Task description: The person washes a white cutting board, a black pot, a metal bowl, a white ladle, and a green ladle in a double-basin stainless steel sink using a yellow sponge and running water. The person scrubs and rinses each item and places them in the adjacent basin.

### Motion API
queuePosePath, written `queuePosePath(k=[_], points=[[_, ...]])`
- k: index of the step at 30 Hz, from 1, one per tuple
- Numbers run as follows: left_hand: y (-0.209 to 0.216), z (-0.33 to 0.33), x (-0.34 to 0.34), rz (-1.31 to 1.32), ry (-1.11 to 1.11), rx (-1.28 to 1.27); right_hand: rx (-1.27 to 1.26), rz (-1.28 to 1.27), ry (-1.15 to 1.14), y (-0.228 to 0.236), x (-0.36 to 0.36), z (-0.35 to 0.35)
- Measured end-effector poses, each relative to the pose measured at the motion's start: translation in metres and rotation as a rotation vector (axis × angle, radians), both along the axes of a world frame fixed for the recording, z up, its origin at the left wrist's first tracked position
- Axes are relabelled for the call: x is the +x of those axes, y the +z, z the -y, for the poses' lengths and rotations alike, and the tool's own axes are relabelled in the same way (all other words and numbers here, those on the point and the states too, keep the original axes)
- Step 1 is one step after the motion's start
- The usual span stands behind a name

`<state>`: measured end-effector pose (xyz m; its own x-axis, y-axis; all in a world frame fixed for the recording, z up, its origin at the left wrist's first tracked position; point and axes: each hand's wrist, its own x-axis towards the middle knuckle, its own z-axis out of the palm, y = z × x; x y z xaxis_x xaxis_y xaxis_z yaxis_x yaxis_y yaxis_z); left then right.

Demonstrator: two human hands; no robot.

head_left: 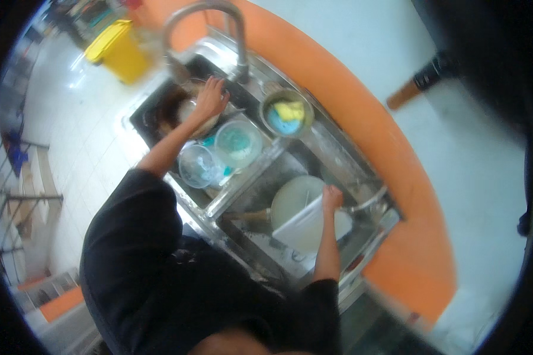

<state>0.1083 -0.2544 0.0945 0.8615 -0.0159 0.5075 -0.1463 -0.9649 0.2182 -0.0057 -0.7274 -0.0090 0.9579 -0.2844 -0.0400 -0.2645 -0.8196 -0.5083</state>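
My left hand reaches over the left basin, beside the faucet's spout. Its fingers are stretched out with the thumb apart, and I make out nothing in them. Below it lies a round bowl or pan, blurred and partly covered by my hand and arm. Over the right basin, my right hand grips a white rectangular tray or board by its upper edge, holding it tilted. The white piece partly covers a round pan with pale, cloudy contents. A brown handle extends from the pan's left side.
Two clear plastic tubs stand beside my left forearm. A metal pot with a yellow and blue cloth or sponge sits on the sink's far rim. The curved faucet arches over the left basin. An orange counter edge borders the steel sink.
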Motion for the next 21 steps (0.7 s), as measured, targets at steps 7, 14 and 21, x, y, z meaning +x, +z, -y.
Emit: queuePosePath(k=[7,14,21], points=[[-0.032,0.225,-0.178,-1.104,-0.579,-0.732,-0.019,-0.190,-0.200,0.020,0.019,-0.014],[-0.084,0.283,-0.137,-1.130,-0.501,-0.632,0.050,-0.180,-0.305,0.035,0.007,-0.031],[-0.090,0.314,-0.145,-1.302,-0.370,-0.914,0.035,0.043,-0.187,0.056,0.006,-0.030]])
